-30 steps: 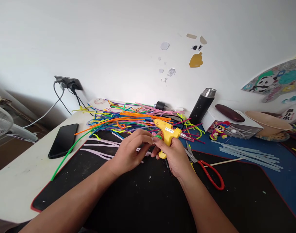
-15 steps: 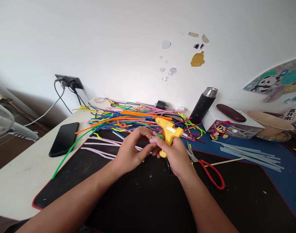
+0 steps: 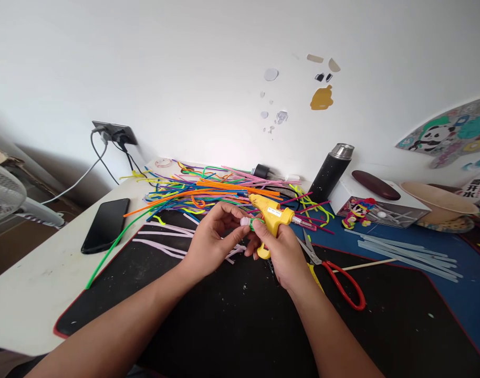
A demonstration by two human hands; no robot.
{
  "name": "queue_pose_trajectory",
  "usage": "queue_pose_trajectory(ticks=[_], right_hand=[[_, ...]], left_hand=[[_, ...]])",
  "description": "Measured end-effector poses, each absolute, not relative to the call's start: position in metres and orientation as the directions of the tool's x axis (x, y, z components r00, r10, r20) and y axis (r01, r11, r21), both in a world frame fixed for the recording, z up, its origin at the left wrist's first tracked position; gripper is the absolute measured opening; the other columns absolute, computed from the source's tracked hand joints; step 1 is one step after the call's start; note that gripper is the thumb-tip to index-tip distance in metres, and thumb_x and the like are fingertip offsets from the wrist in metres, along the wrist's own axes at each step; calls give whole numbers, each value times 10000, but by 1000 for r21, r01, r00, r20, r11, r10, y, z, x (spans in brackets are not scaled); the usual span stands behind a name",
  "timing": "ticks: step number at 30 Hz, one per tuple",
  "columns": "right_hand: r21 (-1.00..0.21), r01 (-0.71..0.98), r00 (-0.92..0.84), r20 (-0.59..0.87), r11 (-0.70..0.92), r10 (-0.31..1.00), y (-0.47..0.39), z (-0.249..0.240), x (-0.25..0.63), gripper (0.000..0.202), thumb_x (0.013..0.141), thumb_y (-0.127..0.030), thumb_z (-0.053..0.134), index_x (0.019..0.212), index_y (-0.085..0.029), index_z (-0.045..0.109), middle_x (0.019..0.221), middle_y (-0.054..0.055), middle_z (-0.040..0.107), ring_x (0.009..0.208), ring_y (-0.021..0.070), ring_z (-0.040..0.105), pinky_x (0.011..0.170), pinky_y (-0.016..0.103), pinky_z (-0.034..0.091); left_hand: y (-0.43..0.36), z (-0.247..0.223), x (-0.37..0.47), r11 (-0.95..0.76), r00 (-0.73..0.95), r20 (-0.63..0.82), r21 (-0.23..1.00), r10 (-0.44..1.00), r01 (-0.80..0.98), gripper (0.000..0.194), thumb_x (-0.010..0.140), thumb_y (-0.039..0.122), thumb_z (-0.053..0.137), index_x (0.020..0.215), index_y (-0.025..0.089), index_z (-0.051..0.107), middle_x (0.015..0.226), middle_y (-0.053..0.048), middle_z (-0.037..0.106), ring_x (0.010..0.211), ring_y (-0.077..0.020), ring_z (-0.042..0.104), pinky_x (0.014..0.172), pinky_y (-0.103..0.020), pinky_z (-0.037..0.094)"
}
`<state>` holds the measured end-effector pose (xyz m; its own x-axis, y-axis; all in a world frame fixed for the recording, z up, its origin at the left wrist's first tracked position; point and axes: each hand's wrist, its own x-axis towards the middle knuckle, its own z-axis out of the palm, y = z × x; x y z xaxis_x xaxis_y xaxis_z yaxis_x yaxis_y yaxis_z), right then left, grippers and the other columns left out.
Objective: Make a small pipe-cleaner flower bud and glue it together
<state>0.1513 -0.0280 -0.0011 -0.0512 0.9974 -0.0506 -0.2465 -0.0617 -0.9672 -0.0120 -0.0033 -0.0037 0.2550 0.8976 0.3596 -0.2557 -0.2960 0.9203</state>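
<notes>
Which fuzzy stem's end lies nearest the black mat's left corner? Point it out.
The long green stem: its lower end lies by the left edge of the black mat, while the orange and lilac stems end farther back.

Both hands (image 3: 240,236) close together, fingers bent.

Yellow glue gun (image 3: 270,211), red-handled scissors (image 3: 344,283)

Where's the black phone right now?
In the head view, the black phone lies on the white tabletop at the left, beside the long green pipe cleaner.
</notes>
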Motion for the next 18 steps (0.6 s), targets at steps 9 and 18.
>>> queue_pose_trajectory(ticks=[9,18], right_hand=[[-954,-295,-22,-48,-52,999,-28,0,152,477,815,-602,851,956,-181,678,743,-7,667,524,151,681,447,225,473],[-953,-297,-19,-66,-69,998,-29,3,152,499,803,-629,848,920,-177,671,737,-2,673,519,153,683,444,223,472]], left_hand=[[-1,0,-11,-242,257,342,904,904,-354,259,882,244,849,995,185,623,954,-33,715,827,-152,725,774,-282,614],[2,-3,-13,-269,264,365,902,893,-338,213,887,213,839,1026,181,681,985,-40,730,876,-149,716,813,-268,604]])
